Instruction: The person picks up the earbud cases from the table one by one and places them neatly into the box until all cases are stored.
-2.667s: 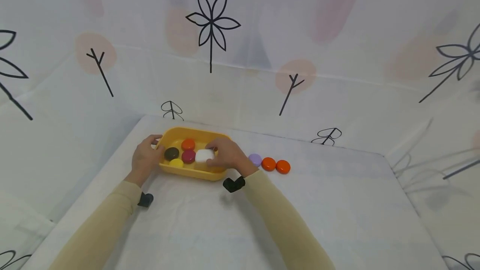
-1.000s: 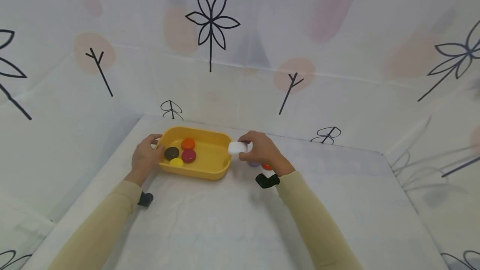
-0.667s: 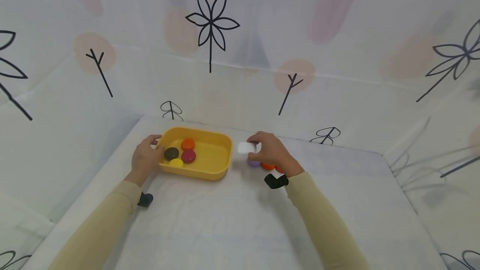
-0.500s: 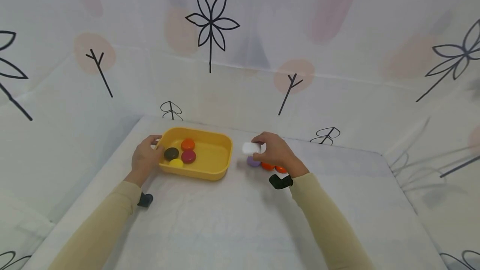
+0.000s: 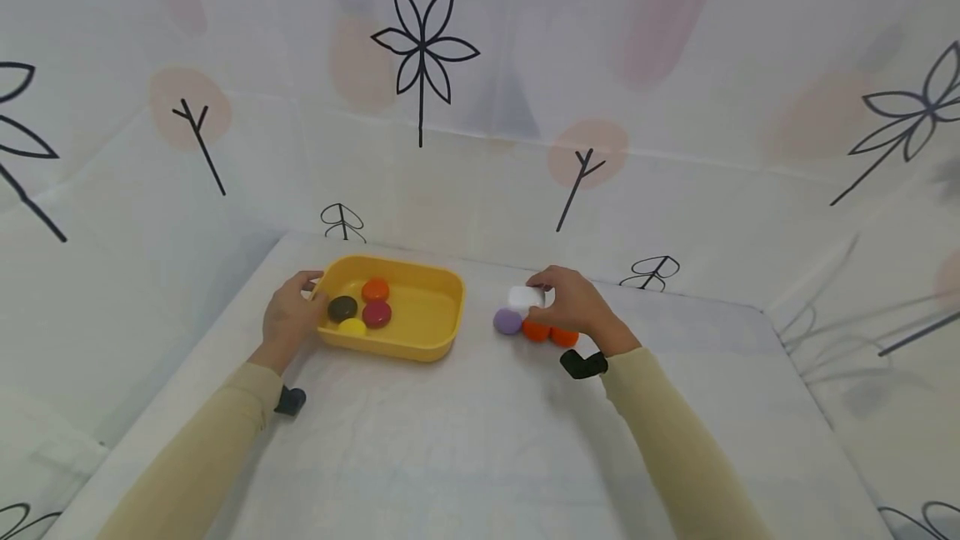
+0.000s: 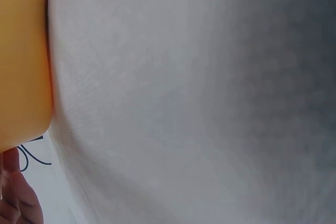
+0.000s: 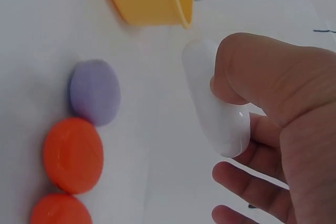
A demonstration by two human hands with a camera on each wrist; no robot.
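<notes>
My left hand [image 5: 291, 312] holds the left end of a yellow plastic tray [image 5: 427, 311]; in the left wrist view only a few fingertips [image 6: 23, 198] show by the tray's corner. Inside the tray, toward its left side, lie an orange disc [image 5: 375, 290], a dark disc [image 5: 342, 308], a dark red disc [image 5: 377, 313] and a partly hidden yellow disc [image 5: 352, 327]. Between thumb and fingers, my right hand [image 5: 577, 307] pinches a white rounded block [image 7: 202, 87] to the right of the tray. In the right wrist view it is raised off the table.
Right of the tray, a purple disc [image 5: 507, 322] and two orange discs [image 5: 536, 329] [image 5: 564, 337] form a row on the white-covered table [image 5: 450, 457], just in front of the white block. A patterned cloth wall [image 5: 480, 173] rises behind the table.
My right hand has lifted the white block out of the tray and carried it right, over to the row of discs. My left hand and the tray have stayed put.
</notes>
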